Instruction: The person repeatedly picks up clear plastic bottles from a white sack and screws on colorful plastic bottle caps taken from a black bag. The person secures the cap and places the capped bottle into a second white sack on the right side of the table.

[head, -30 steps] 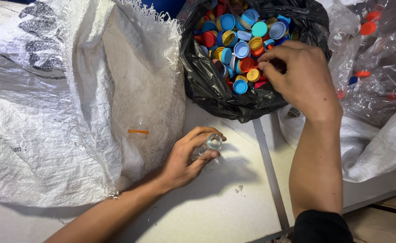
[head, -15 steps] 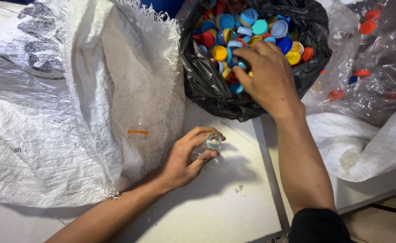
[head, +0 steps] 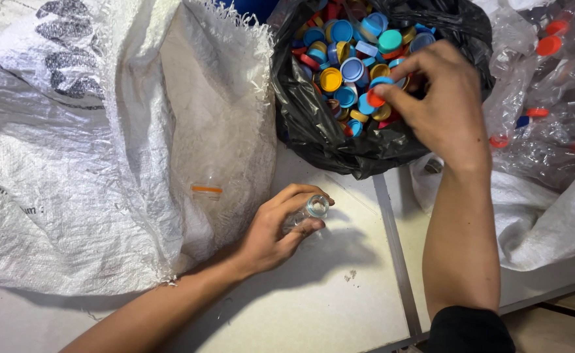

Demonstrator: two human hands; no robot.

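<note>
Left hand (head: 271, 235) gripping clear bottle (head: 304, 214), black bag (head: 313, 124) (caps)

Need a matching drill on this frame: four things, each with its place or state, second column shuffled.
Things:
1. left hand
2. right hand
3. black bag
4. white woven sack

Places or states:
A. holds many coloured caps
B. lies open at the left of the table
C. grips a clear uncapped bottle
D. pinches a red cap over the bag

Pairs: 1-C, 2-D, 3-A, 4-B
</note>
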